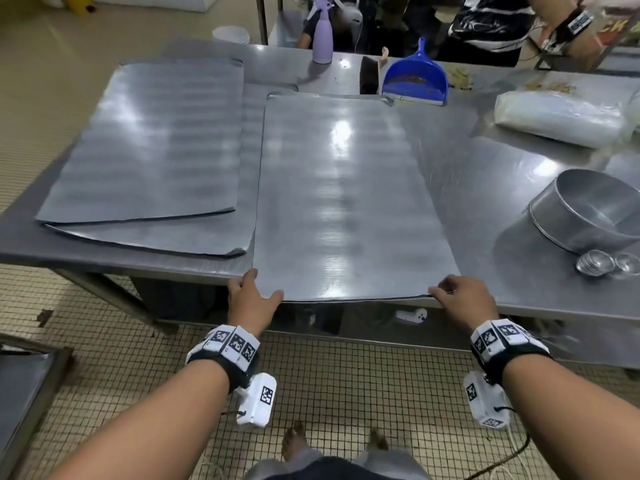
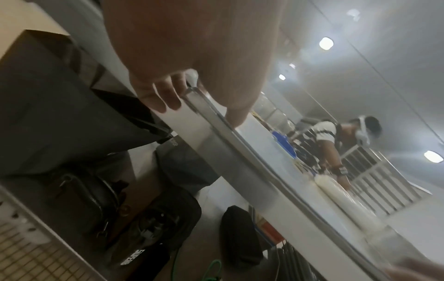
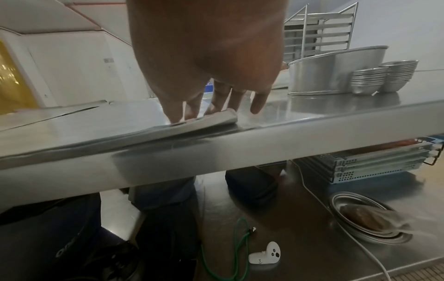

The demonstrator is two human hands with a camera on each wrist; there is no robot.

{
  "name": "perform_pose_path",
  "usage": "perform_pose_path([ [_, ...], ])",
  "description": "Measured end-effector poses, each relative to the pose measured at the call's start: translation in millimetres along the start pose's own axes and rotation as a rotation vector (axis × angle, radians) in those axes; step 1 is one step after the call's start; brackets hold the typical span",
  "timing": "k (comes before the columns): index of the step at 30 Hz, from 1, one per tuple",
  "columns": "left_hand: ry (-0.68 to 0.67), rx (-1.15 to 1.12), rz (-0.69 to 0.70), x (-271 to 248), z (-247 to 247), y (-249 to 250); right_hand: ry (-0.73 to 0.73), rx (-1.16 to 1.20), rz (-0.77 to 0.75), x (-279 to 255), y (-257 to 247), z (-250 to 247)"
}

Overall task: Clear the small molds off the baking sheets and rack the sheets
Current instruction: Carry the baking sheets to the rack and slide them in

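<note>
Both hands, left hand [image 1: 250, 296] and right hand [image 1: 459, 296], are curled round the near edge of the bare grey metal baking sheet [image 1: 339, 202], which overhangs the steel table [image 1: 519, 299]. Thin, broad and slick, it is judged light but flexible; a corner grip suits. Stacked small metal molds [image 1: 595, 263] sit right; a tray rack [image 3: 319, 36] stands beyond.

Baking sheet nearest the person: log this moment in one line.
near baking sheet bare | left hand, right hand grip near edge | small molds stacked beside round pan
</note>
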State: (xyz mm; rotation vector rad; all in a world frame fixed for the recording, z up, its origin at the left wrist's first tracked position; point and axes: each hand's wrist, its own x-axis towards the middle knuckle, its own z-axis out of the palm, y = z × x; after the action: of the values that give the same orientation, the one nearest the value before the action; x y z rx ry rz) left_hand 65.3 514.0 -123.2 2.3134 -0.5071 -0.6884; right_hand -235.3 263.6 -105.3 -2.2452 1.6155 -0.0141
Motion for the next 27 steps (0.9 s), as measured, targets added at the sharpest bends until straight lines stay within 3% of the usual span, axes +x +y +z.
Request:
perform_pose_path([
  [5, -0.101, -0.168, -0.002, -6.6, -7.8, -7.1, -0.008, -0.024, 0.048, -12.5, 8.0, -5.6],
  [10, -0.256, -0.120, 0.089, -29.5, -9.1, -0.3, -0.109, 0.073, 0.060, -13.8, 33.0, -11.4],
  [16, -0.294, -0.146, 0.171, -78.7, 7.4, 26.4, -0.170, 0.031, 0.050, -21.6, 64.1, -17.7],
  [21, -0.362, -0.011, 0.090, -88.9, 18.3, 5.0, -0.227, -0.017, 0.059, -28.6, 90.4, -27.0],
  [27, -0.421, 0.195, -0.041, -114.3, 23.5, -0.9, -0.437, -0.017, 0.111, -34.8, 121.8, -35.7],
])
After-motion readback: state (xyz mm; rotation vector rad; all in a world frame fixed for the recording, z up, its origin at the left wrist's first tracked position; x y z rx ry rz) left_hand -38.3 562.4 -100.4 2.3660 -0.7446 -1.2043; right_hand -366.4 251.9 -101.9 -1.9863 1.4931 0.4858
